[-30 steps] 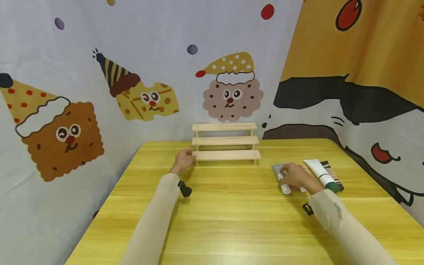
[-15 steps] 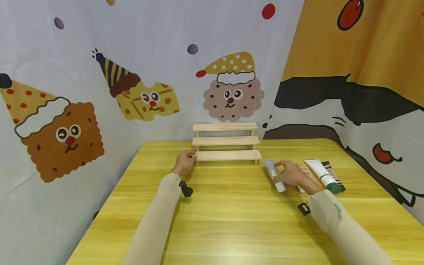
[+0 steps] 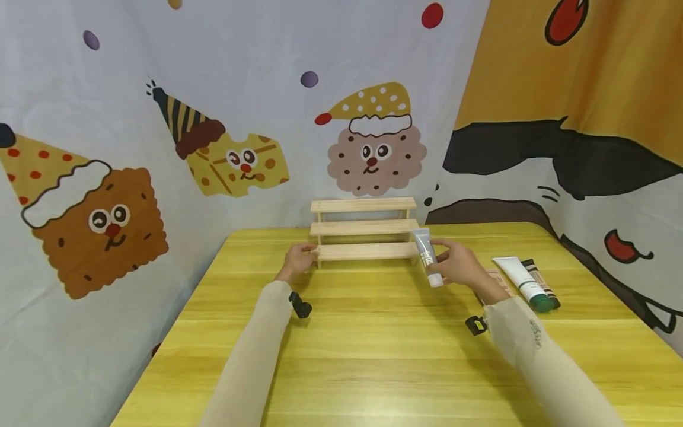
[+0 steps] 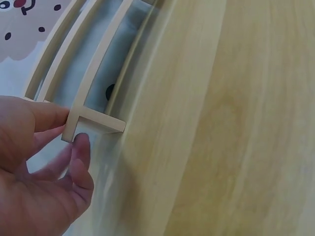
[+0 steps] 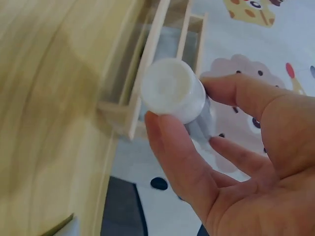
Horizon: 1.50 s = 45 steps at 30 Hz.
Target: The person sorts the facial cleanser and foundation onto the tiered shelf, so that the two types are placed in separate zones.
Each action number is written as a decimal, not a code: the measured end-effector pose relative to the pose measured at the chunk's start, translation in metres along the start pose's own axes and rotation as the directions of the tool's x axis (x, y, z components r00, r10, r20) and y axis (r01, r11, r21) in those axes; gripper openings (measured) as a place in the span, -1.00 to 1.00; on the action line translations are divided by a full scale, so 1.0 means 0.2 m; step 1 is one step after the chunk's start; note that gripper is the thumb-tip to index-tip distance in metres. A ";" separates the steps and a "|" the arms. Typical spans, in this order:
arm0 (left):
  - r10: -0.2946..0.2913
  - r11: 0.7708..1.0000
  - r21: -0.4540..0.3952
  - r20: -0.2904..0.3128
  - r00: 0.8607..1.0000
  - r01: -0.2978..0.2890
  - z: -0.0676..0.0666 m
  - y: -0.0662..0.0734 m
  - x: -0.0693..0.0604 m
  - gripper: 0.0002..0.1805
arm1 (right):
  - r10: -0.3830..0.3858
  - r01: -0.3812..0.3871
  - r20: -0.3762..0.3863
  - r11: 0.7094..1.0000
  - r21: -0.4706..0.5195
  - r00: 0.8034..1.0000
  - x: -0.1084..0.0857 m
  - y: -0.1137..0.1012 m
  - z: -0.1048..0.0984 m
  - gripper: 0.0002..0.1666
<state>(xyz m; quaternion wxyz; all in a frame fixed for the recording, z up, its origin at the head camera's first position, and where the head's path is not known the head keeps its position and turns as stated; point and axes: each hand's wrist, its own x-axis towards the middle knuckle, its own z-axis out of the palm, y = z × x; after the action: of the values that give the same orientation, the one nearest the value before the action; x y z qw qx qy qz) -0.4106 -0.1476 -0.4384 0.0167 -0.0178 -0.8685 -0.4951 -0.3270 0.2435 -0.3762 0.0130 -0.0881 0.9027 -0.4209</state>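
A three-tier wooden display rack [image 3: 363, 251] stands against the curtain at the back of the table. My left hand [image 3: 297, 261] pinches the left end of its lowest board [image 4: 96, 73], with fingertips above and below the board in the left wrist view. My right hand [image 3: 460, 262] grips a grey squeeze tube [image 3: 425, 249] between thumb and fingers. The tube is raised in front of the rack's right end, tilted, with its white cap [image 5: 166, 87] downward. In the right wrist view the cap hides most of the tube's body.
On the right of the table [image 3: 341, 356] lie a white tube with a green cap [image 3: 520, 279], a dark tube [image 3: 540, 281] and a beige tube [image 3: 496, 279], partly hidden by my right hand. A patterned curtain [image 3: 256, 53] hangs behind.
My right hand has lifted the grey tube off the table and carried it left and back to the rack's right end. The left hand stays at the rack's left end.
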 end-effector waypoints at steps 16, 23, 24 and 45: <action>0.016 1.000 0.018 0.006 1.000 -0.016 0.02 0.04 0.01 -0.58 | -0.071 0.080 -0.186 0.996 0.041 0.980 0.10 -0.18 0.04 -0.11; -0.008 0.998 0.057 -0.008 1.000 0.008 0.04 0.07 0.00 -0.60 | -0.073 0.098 -0.215 0.989 0.111 0.974 0.16 -0.23 0.07 -0.10; -0.018 0.998 0.054 -0.009 1.000 0.018 0.04 0.08 0.00 -0.60 | -0.077 0.105 -0.223 0.987 0.118 0.972 0.17 -0.24 0.08 -0.10; -0.101 0.993 0.057 -0.019 0.995 0.102 -0.01 0.07 -0.02 -0.61 | -0.105 0.172 -0.347 0.971 0.168 0.932 0.47 -0.45 0.23 -0.23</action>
<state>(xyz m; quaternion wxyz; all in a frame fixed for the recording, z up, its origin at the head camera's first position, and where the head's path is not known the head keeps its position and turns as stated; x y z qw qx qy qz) -0.4055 -0.1420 -0.4254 -0.0011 0.0306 -0.8821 -0.4701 -0.4016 0.1351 -0.3327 -0.1620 -0.0773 0.8374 -0.5163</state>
